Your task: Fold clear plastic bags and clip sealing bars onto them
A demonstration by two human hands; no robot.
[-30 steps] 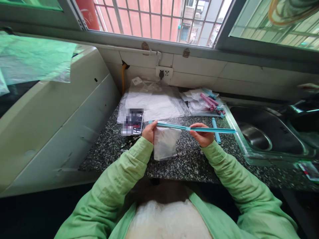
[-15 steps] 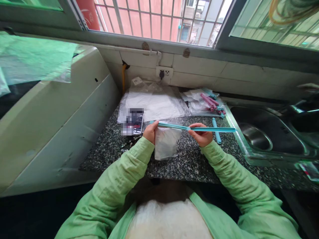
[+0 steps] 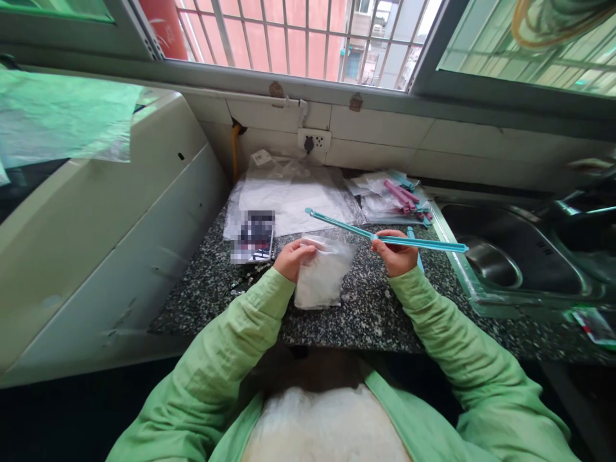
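Note:
My right hand (image 3: 395, 252) grips a long teal sealing clip (image 3: 346, 228), opened into a shallow V over the speckled granite counter (image 3: 366, 314). One arm of the clip points up and left, the other runs right toward the sink. My left hand (image 3: 294, 256) pinches the top edge of a small clear plastic bag (image 3: 321, 277) with white contents; the bag hangs down to the counter. The clip is off the bag, above and to its right.
A phone (image 3: 253, 237) lies left of the bag. Flat clear bags (image 3: 293, 196) lie behind it. A pile of pink and teal clips (image 3: 405, 197) on small bags sits at the back right, another teal clip (image 3: 414, 242) behind my right hand. A steel sink (image 3: 500, 256) is on the right.
The clip has come off the bag's top edge. My right hand lifted it up and to the right, and my left hand let go of its end and now holds only the bag.

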